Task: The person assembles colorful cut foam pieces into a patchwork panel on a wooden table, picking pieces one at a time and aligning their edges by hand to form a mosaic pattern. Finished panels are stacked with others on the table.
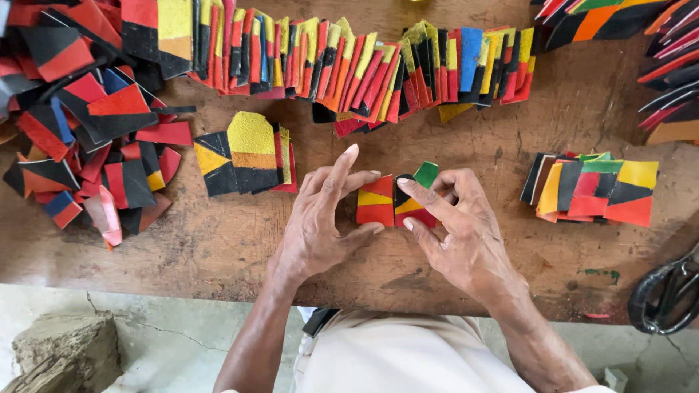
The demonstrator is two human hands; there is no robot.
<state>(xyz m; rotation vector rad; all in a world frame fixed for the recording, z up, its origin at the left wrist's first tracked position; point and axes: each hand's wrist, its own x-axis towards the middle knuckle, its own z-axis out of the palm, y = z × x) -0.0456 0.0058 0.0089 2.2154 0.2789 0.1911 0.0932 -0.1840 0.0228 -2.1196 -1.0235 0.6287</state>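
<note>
While both hands meet at the middle of the worn brown wooden table point(218, 240), they work a small upright stack of flat patchwork pieces in red, yellow, black and green point(395, 200). Left hand point(320, 218): fingers loosely spread and curved, thumb tip pressed to the lower left edge of the stack, middle fingers touching its upper left side, index finger raised clear above it. Half open; it steadies the stack rather than clasping it. Right hand point(455, 233): index finger laid across the top of the stack, thumb against its lower right edge, so the pieces are pinched lightly between those two; remaining fingers curled behind. A green corner of one piece pokes up above the index finger.

Surroundings:
- just left of the left hand, apart from it, a short leaning stack with a rough yellow, orange and black front piece point(247, 153)
- along the far edge, a long row of pieces stood on edge in red, yellow, orange, blue and black point(364, 65)
- far left, a loose heap of red, black and blue offcuts point(80, 138)
- right of the right hand, well apart, a fanned stack of squares in red, yellow, green and black point(593, 189)
- at the right table edge, black-handled scissors point(666, 295), partly out of view
- pale trousers point(393, 356) and a cracked concrete floor point(145, 342) below the table edge
</note>
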